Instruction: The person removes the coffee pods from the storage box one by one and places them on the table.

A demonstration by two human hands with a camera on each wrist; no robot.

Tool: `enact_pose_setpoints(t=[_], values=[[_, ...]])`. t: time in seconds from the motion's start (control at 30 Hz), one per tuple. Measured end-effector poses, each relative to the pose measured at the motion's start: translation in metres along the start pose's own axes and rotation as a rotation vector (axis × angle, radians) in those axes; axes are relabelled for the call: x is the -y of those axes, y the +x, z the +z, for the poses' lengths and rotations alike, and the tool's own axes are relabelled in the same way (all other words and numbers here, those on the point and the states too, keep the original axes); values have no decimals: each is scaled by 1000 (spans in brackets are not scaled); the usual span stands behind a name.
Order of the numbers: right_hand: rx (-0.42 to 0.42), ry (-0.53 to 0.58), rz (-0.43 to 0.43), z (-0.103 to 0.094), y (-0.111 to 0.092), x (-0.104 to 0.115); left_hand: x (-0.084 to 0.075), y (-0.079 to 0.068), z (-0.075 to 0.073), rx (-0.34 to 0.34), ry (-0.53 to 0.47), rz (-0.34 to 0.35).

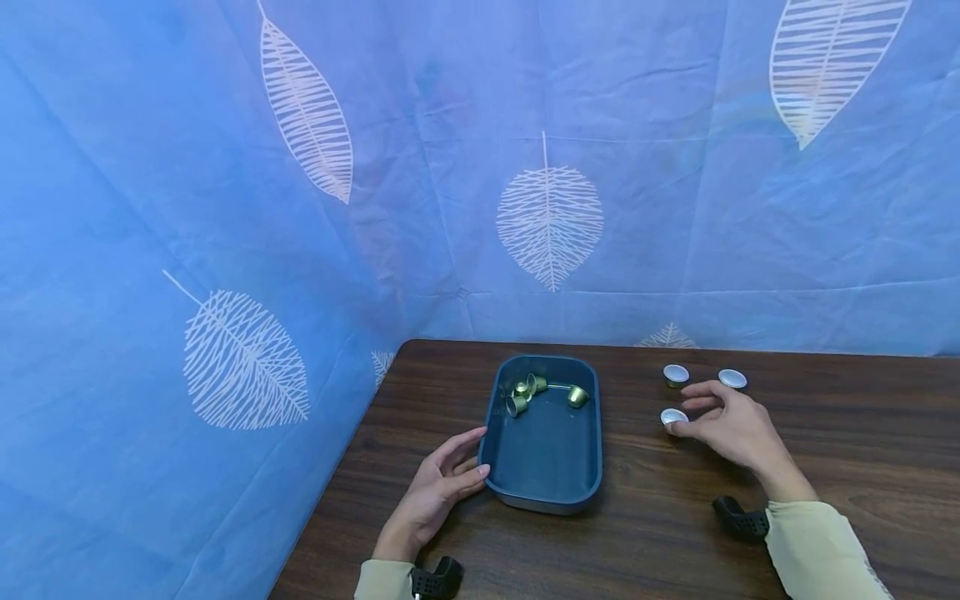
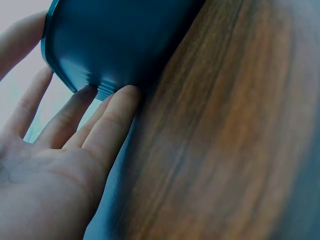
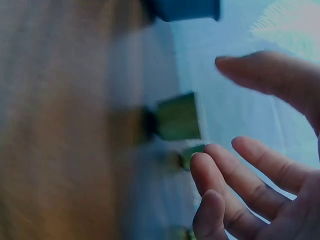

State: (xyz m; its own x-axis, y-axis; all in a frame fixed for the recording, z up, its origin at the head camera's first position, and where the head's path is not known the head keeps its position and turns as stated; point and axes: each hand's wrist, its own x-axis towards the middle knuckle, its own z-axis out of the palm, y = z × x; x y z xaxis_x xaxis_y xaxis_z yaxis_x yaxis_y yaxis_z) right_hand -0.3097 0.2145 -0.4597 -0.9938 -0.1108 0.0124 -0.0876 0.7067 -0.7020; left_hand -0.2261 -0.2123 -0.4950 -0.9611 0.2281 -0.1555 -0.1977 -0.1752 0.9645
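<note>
One dark wooden bench (image 1: 652,533) carries everything, and blue cloth (image 1: 450,167) with white leaves hangs along its left and far sides. The tray (image 1: 547,450) stands at the left part, with green pods (image 1: 577,397) in its far half; three white-topped pods (image 1: 676,375) stand to the right of it. The left hand (image 1: 435,492) lays nearly straight fingers on the tray's left side without clasping it. The right hand (image 1: 731,429) has thumb and fingers well parted at the nearest white-topped pod, gripping nothing; whether it touches, I cannot tell. The right wrist view is blurred, and the sleeves (image 1: 817,542) are cut off. The bench's far left corner is rounded; its right side leaves the view. A strip of wood between tray and white-topped pods gives room for moving.
</note>
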Motion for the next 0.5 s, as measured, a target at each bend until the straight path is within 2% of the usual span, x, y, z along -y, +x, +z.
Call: enact_pose_setpoints(t=[0.13,0.3,0.5], values=[[-56,57,-8,-18,-5,4,0,0,1,3,9,2],[-119,191,-15,-37,-10,13,0,0,2,6,19,6],[-124,248,4,-45,-11,20,1,0,1,-4,13,7]])
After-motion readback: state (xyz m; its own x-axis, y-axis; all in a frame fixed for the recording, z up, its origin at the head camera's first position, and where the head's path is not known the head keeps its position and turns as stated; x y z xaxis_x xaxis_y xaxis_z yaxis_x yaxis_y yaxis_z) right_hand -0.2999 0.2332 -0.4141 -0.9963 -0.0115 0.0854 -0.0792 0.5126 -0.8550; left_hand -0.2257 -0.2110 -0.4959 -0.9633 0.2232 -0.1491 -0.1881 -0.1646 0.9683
